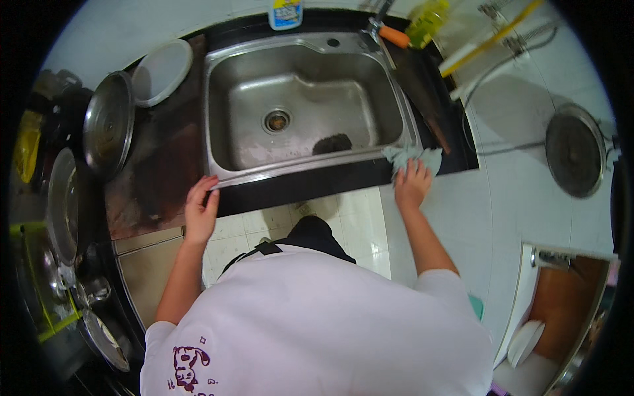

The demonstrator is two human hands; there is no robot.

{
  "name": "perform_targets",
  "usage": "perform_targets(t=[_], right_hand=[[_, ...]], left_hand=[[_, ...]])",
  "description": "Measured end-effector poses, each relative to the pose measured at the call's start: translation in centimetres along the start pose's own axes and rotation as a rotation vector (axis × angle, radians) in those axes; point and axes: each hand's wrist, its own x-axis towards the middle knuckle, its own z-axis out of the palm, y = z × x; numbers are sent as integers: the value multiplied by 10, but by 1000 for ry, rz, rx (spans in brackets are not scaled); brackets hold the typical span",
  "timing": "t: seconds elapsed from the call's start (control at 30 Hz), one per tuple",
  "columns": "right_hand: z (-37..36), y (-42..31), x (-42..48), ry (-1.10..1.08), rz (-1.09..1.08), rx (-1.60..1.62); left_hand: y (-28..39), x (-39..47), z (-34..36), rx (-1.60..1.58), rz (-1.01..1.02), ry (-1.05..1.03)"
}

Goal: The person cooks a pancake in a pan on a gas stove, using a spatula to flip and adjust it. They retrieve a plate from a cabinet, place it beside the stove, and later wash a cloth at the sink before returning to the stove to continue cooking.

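Observation:
A stainless steel sink (317, 119) is set in a dark countertop (307, 190) in front of me. Its drain (276, 121) shows no standing water, and a dark reflection or shadow lies by the near wall. At the sink's front right corner, my right hand (412, 185) presses a pale green cloth (421, 156) against the rim and counter. The fingers lie on top of the crumpled cloth. My left hand (200, 205) rests at the front left corner, fingers slightly apart and touching the edge, holding nothing.
A faucet with an orange handle (395, 36) stands at the back right, near a yellow bottle (428, 24). Behind the sink is a spray-type cleaner bottle (286, 15). A white lid (162, 73) and metal pan lids (109, 123) lean at left. A round dark pan (574, 151) hangs right.

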Motion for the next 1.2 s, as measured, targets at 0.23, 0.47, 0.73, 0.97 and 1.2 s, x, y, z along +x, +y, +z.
perform_targets(t=[0.23, 0.47, 0.73, 0.97, 1.2], right_hand=[[-37, -120, -2, -266, -387, 373], [-43, -233, 31, -1343, 484, 1822], [-80, -261, 68, -1781, 496, 2365], [-74, -266, 74, -1720, 445, 2071], [-62, -259, 63, -1631, 310, 2077]], left_hand=[[38, 24, 20, -101, -96, -168], [46, 41, 36, -354, -217, -280], [59, 41, 9, -896, -434, -182], [52, 21, -15, -900, -450, 81], [50, 9, -49, -1338, -379, 325]])
